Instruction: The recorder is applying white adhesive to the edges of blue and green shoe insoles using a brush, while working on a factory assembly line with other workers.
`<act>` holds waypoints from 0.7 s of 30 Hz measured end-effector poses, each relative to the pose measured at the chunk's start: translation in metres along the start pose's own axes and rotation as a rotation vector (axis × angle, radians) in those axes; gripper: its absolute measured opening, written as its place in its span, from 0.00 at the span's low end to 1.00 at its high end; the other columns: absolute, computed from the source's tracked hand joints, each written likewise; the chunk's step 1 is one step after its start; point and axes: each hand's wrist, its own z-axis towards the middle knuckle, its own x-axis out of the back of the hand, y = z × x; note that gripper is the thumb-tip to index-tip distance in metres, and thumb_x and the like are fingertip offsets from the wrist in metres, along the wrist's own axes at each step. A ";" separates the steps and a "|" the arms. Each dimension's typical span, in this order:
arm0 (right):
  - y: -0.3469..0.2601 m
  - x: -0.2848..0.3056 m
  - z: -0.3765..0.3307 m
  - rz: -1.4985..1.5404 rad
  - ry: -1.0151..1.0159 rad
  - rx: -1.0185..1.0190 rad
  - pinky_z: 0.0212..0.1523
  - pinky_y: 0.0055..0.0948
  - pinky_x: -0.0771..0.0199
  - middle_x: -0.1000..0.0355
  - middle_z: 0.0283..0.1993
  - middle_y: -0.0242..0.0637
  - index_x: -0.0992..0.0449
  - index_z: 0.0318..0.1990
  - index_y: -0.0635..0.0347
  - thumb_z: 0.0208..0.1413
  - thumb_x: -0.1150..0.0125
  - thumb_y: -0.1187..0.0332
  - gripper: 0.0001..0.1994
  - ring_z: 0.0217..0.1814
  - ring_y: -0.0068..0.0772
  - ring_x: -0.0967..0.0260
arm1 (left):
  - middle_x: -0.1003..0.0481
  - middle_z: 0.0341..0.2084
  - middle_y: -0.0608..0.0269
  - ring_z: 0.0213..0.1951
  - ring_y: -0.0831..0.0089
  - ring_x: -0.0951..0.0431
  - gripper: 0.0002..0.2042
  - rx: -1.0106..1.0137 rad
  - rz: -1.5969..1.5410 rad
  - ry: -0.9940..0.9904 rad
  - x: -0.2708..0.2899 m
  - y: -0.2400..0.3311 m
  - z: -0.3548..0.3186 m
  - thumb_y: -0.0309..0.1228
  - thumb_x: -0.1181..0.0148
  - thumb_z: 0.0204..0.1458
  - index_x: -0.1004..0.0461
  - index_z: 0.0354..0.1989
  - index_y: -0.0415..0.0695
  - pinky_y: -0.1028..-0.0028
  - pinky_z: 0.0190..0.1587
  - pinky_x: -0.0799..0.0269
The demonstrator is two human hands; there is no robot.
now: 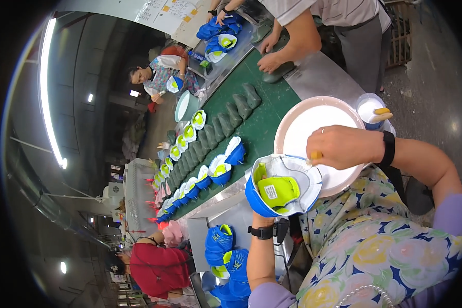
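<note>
My left hand [262,220], mostly hidden beneath it, holds up a blue shoe upper [254,197] with its opening facing me. White lining shows along the upper's rim, and a lime-green tongue or inner piece with a small white label sits inside. My right hand [339,146] grips a small brush [316,154] with a yellowish handle. The brush's tip meets or nearly meets the white rim of the upper; I cannot tell which. Just behind and below that hand stands a pale pink basin [287,120] of white liquid.
Beyond the basin, a white cup [367,109] has another brush across it. A green conveyor belt [264,100] carries rows of dark shoe lasts [226,123] and blue uppers [222,174]. More uppers [236,259] lie piled near my left arm. Co-workers stand around the line; one handles a last [278,73].
</note>
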 end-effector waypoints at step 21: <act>0.035 0.000 -0.032 0.412 0.220 -0.879 0.34 0.26 0.29 0.23 0.32 0.38 0.21 0.37 0.69 0.55 0.34 0.68 0.10 0.31 0.26 0.27 | 0.25 0.47 0.56 0.40 0.64 0.21 0.11 0.144 -0.047 0.253 0.151 -0.066 0.181 0.26 0.51 0.66 0.36 0.55 0.48 0.67 0.39 0.21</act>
